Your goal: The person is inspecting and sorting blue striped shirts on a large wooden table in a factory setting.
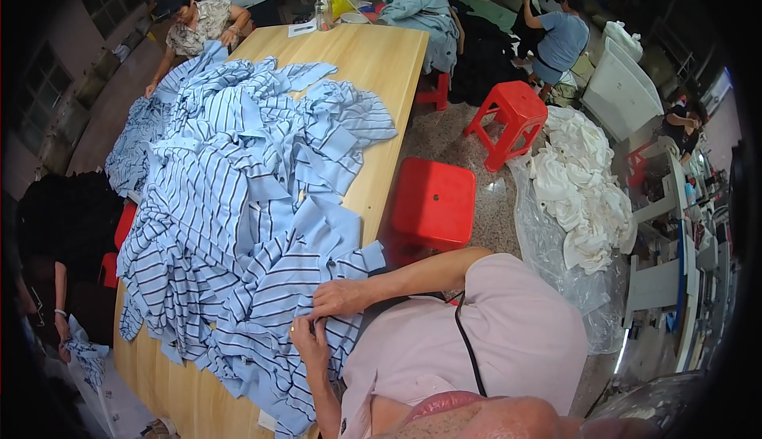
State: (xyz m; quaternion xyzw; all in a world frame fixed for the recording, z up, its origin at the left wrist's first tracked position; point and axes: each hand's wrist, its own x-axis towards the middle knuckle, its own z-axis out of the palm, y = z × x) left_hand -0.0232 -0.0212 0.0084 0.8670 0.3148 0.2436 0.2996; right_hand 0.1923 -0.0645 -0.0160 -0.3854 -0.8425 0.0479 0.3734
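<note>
Nearest to us, our own pink shirt (pixel 508 336) is filling the lower frame, with a dark cord (pixel 468 344) hanging across it. Just beyond it, our two hands are working close together on a blue striped garment (pixel 278 280) lying at the near edge of the desk (pixel 381 58).

Starting at the far left, a person in dark clothing (pixel 67 232) is standing beside the desk and holding a small piece of striped cloth (pixel 83 356). Moving right, the big heap of blue striped garments (pixel 230 161) is covering most of the wooden desk, spilling toward a person in a patterned shirt (pixel 198 26) who is leaning over its far end.

Next, our left hand (pixel 309 336) is curling its fingers down and pinching a fold of the garment, a ring showing on one finger. Right beside it, nearly touching, our right hand (pixel 340 296) is pressing down and gripping the same cloth with fingers closed on it.

Further right, two red plastic stools (pixel 432 201) are standing on the speckled floor, one near the desk and one farther back. Beyond them, a pile of white garments (pixel 583 185) is resting on clear plastic sheeting (pixel 548 240). At the upper right, a person in a blue shirt (pixel 559 38) is sitting bent over, well apart from us, and white machines are lining the right edge.
</note>
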